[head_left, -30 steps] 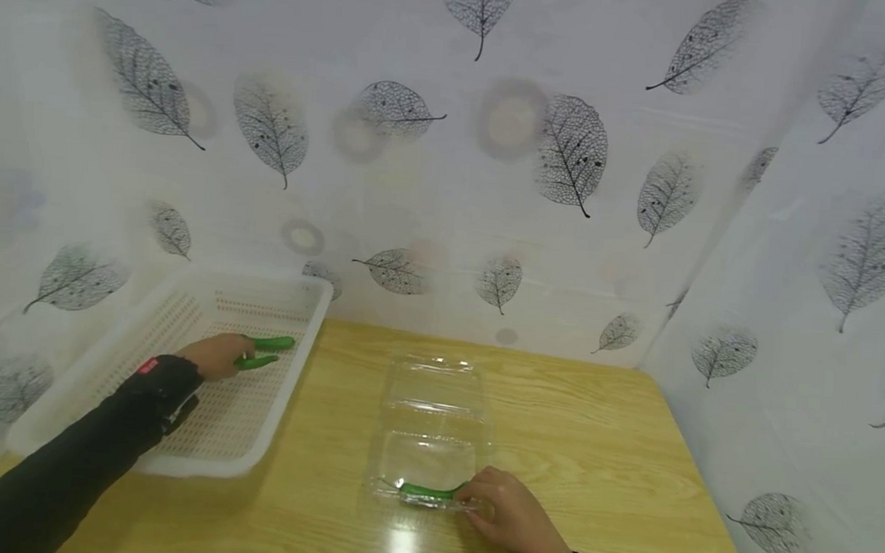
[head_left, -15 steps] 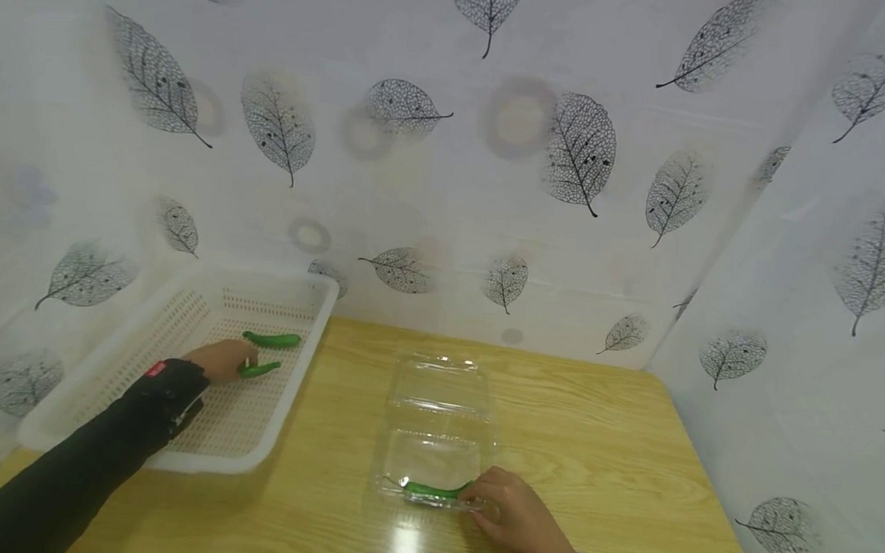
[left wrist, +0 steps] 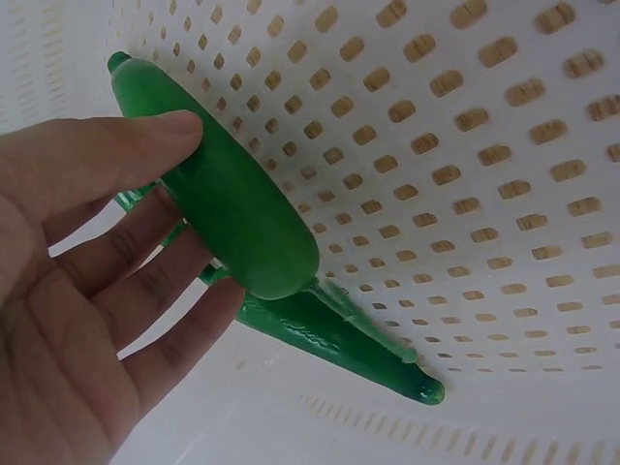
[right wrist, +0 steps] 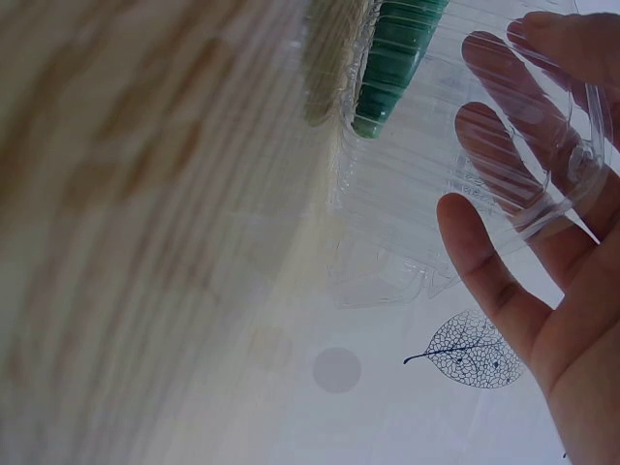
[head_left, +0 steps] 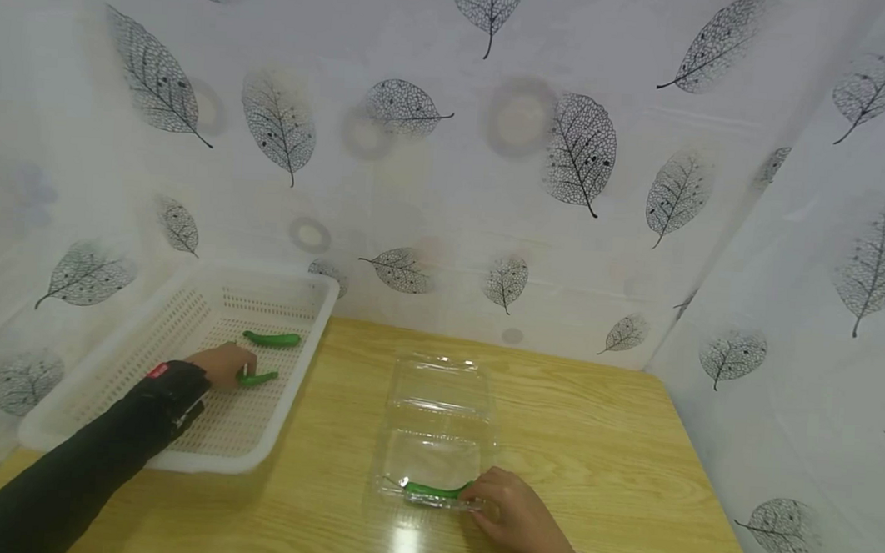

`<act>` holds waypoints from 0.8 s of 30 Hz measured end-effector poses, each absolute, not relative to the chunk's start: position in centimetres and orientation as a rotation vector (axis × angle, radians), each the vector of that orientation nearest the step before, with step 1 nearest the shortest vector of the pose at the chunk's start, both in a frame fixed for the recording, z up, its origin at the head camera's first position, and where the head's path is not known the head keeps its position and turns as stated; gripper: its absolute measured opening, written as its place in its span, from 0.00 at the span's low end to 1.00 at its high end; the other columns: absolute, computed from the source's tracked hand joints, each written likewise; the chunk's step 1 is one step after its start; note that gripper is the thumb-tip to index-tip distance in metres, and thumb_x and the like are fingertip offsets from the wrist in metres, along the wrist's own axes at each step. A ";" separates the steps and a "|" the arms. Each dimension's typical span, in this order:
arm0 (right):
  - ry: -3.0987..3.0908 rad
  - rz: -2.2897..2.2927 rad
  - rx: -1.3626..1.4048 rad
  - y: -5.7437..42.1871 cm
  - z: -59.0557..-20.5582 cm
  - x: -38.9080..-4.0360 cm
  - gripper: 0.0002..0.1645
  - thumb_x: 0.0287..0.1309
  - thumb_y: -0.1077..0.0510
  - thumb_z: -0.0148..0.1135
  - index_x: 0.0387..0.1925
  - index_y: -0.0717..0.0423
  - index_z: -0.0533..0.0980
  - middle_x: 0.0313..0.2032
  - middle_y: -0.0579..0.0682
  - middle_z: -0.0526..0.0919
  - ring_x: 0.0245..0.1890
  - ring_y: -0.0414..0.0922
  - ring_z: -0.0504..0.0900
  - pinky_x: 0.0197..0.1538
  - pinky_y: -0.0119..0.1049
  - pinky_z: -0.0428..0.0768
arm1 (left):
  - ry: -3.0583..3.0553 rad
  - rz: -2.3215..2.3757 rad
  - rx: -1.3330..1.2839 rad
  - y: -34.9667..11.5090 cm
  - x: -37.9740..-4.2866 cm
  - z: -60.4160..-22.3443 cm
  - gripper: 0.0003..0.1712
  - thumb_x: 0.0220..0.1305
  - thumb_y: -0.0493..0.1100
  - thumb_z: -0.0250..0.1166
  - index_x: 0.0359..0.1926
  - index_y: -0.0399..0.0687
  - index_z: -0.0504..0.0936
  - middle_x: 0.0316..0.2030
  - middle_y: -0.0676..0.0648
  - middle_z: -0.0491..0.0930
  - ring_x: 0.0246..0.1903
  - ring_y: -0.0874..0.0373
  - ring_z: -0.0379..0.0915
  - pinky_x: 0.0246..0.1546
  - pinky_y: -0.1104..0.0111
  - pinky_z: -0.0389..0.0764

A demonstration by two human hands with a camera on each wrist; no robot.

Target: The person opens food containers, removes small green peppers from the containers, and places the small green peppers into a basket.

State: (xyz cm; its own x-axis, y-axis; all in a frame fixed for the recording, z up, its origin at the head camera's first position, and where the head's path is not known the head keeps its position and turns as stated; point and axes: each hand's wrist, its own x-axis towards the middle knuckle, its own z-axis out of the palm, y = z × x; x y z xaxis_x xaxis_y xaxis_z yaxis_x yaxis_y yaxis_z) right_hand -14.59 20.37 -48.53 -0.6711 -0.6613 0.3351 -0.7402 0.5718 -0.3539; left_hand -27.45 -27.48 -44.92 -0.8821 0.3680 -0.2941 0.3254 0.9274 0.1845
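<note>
Inside the white basket (head_left: 272, 435), my left hand (head_left: 223, 364) pinches a long green pepper (head_left: 259, 380) between thumb and fingers. In the left wrist view the thumb lies on top of this smooth pepper (left wrist: 228, 208), with the fingers behind it. A second green pepper (head_left: 272, 339) lies on the basket floor, beyond the hand. My right hand (head_left: 516, 514) grips the near right edge of a clear plastic box (head_left: 433, 451); its fingers show through the plastic in the right wrist view. Another green pepper (head_left: 431, 491) lies inside the box along its near side.
The opened clear lid (head_left: 440, 383) lies flat behind the box on the wood-grain table (head_left: 592, 435). White sheeting (head_left: 432, 184) with a leaf print hangs behind the table and along its sides. The basket's raised rim (head_left: 304, 361) stands left of the box.
My left hand has come away from the far pepper, which now lies apart, and has drawn the held one slightly nearer. My right hand stays on the box; the head view shifted slightly.
</note>
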 end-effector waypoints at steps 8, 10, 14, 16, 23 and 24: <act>-2.653 0.722 1.166 20.3 -48.7 -14.6 0.11 0.45 0.61 0.71 0.34 0.49 0.82 0.32 0.39 0.83 0.34 0.33 0.78 0.37 0.26 0.78 | 2.738 0.114 0.474 -27.4 -27.4 -45.2 0.12 0.46 0.28 0.67 0.33 0.42 0.79 0.29 0.45 0.78 0.31 0.53 0.73 0.36 0.58 0.77; -2.647 0.723 1.170 20.3 -48.7 -14.6 0.11 0.45 0.61 0.71 0.34 0.48 0.82 0.32 0.38 0.83 0.34 0.33 0.77 0.37 0.26 0.78 | 2.736 0.108 0.469 -27.4 -27.3 -45.2 0.11 0.46 0.28 0.66 0.33 0.41 0.78 0.29 0.45 0.78 0.31 0.53 0.74 0.37 0.58 0.77; -2.624 0.711 1.189 20.3 -48.6 -14.5 0.10 0.45 0.62 0.70 0.34 0.49 0.82 0.32 0.39 0.84 0.34 0.34 0.77 0.37 0.27 0.78 | 2.744 0.119 0.463 -27.3 -27.1 -45.4 0.11 0.47 0.28 0.64 0.34 0.41 0.78 0.30 0.44 0.79 0.32 0.52 0.74 0.38 0.58 0.77; -2.614 0.709 1.197 20.3 -48.4 -14.5 0.10 0.45 0.62 0.70 0.33 0.49 0.82 0.32 0.39 0.84 0.33 0.34 0.78 0.37 0.26 0.77 | 2.750 0.125 0.480 -27.2 -27.1 -45.5 0.11 0.47 0.27 0.64 0.34 0.41 0.78 0.30 0.44 0.79 0.32 0.52 0.74 0.38 0.58 0.77; -2.610 0.722 1.196 20.3 -48.6 -14.6 0.11 0.45 0.63 0.70 0.33 0.49 0.82 0.32 0.39 0.84 0.33 0.34 0.78 0.36 0.25 0.77 | 2.738 0.085 0.503 -27.0 -27.1 -45.3 0.12 0.46 0.27 0.65 0.33 0.42 0.77 0.33 0.44 0.80 0.34 0.50 0.76 0.38 0.57 0.78; -2.609 0.723 1.194 20.3 -48.6 -14.6 0.11 0.45 0.63 0.70 0.33 0.49 0.82 0.32 0.39 0.84 0.33 0.34 0.78 0.36 0.25 0.77 | 2.739 0.077 0.509 -27.0 -27.1 -45.2 0.12 0.46 0.27 0.65 0.33 0.42 0.76 0.33 0.44 0.80 0.34 0.50 0.76 0.38 0.58 0.78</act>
